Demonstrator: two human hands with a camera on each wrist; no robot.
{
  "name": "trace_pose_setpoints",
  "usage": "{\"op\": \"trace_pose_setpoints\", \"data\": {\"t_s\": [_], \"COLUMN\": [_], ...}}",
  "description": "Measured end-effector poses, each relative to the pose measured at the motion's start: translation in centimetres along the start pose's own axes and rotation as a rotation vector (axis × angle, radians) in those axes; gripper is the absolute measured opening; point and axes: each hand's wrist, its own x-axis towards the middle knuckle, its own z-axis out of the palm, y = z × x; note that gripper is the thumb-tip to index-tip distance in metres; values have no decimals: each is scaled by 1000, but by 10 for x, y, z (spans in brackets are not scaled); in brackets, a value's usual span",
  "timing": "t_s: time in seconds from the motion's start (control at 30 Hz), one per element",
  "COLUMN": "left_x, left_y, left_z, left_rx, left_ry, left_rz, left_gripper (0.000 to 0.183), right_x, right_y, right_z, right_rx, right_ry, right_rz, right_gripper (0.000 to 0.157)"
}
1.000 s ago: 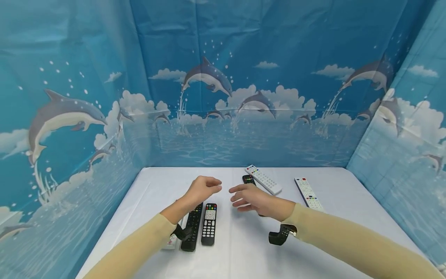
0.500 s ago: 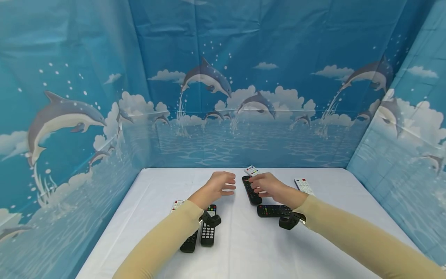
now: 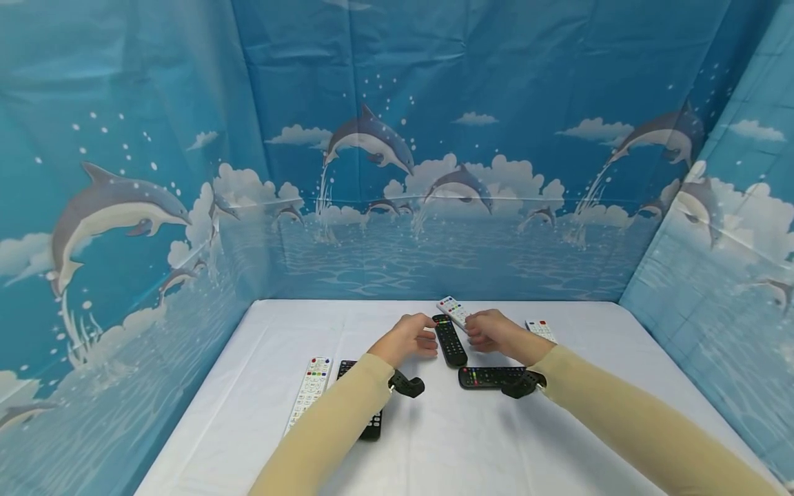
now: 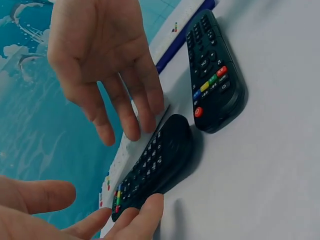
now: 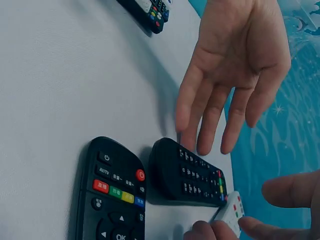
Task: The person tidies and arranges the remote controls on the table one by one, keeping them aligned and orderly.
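Observation:
A black remote control [image 3: 450,342] lies lengthwise on the table between the two hands. My left hand [image 3: 412,339] is at its left side, fingers relaxed and apart from each other, with the fingertips close to its edge. On the other side my right hand [image 3: 495,335] hovers with loosely extended fingers, holding nothing. The left wrist view shows the right palm facing the remote control [image 4: 155,162], above the table. Behind it, a white remote control [image 3: 453,310] lies at a slant, partly hidden by the right hand. A second black remote control [image 3: 490,377] lies crosswise in front of the right hand.
Another white remote control [image 3: 541,330] is at the right, partly covered by the right forearm. At the left lie a white remote control [image 3: 310,386] and two black ones, partly under the left sleeve [image 3: 335,420]. A dolphin-print curtain [image 3: 397,255] stands behind the white-covered table [image 3: 273,337].
My left hand has moved right, up to the black remote control. The right hand has shifted right, uncovering that remote control and the crosswise one. Nothing has been picked up.

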Motion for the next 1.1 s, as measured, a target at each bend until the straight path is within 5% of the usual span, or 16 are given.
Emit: {"op": "trace_pose_setpoints", "data": {"t_s": [0.27,0.9,1.1], "left_x": [8,12,12], "left_y": [-10,-25,-24], "left_z": [7,4,0], "left_rx": [-51,153,156], "left_ry": [33,168,125], "left_rz": [10,71,69], "left_gripper": [39,25,30], "right_x": [3,2,0], "right_y": [6,18,16], "right_z": [13,21,22], "right_rx": [58,124,172], "right_ry": [-77,-104,-112], "right_rz": [43,72,72], "right_gripper": [55,47,46]}}
